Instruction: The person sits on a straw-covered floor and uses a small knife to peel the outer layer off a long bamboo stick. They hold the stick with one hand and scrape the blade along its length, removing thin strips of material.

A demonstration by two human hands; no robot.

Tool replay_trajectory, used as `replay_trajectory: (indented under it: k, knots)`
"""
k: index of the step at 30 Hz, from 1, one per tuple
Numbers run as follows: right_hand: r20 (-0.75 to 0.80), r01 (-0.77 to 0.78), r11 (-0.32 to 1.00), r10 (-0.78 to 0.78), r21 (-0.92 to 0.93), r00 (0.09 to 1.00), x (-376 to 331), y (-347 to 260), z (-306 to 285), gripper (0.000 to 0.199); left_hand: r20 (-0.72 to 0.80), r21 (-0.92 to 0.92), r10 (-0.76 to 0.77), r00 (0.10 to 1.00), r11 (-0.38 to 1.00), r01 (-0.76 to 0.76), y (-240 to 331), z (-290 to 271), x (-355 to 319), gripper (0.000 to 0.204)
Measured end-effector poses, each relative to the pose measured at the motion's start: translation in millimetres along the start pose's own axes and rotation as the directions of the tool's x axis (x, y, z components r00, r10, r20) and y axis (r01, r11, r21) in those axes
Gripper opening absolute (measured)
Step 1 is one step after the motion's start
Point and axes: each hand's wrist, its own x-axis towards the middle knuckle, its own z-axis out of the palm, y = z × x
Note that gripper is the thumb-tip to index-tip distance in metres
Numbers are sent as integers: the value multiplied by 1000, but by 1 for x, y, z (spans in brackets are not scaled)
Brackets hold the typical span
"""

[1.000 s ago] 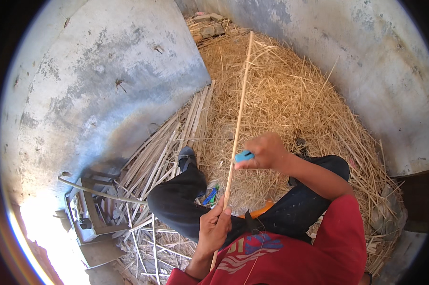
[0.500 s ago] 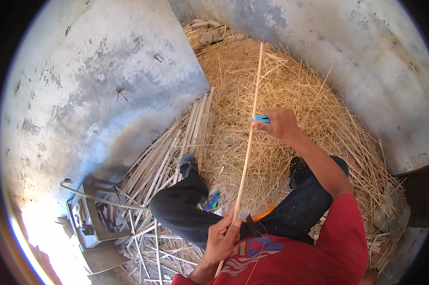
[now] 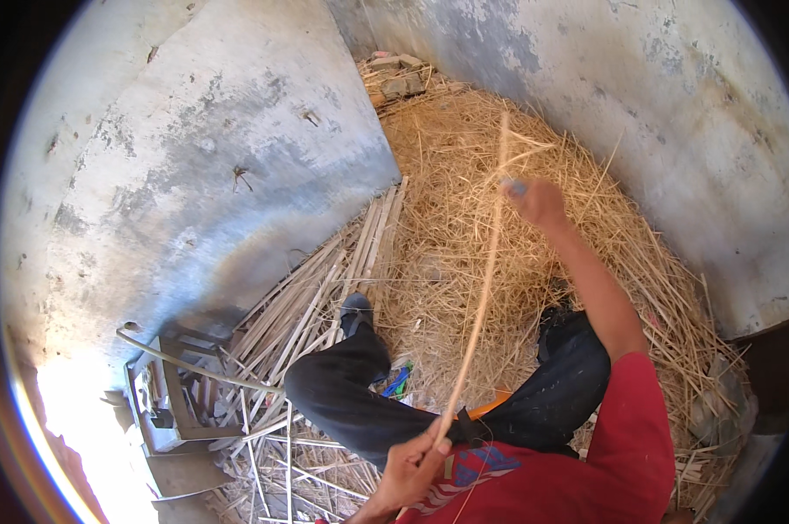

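A long thin bamboo strip (image 3: 482,297) runs between the two hands, its lower end pinched in the closed left hand (image 3: 412,467) near the lap, its upper part gripped by the outstretched right hand (image 3: 538,203), over the straw pile (image 3: 464,218).

there is just one view, from a camera on the person's head, looking down at their lap and legs from close above. it faces forward and down toward a pile of straw (image 3: 499,218) in a corner between two grey walls (image 3: 194,157). the round fisheye lens bends the walls, and its edges are dark.
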Motion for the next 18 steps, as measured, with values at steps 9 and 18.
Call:
replay_trajectory:
  k: [9,18]
  knots:
    - [14,-263,949,270,-171,963,20,93,-13,79,23,187,28,999,982,-32,-10,2,-18,43]
    - [-30,-468,877,467,-107,884,5,144,-18,84,70,138,-139,988,982,128,4,6,-11,44]
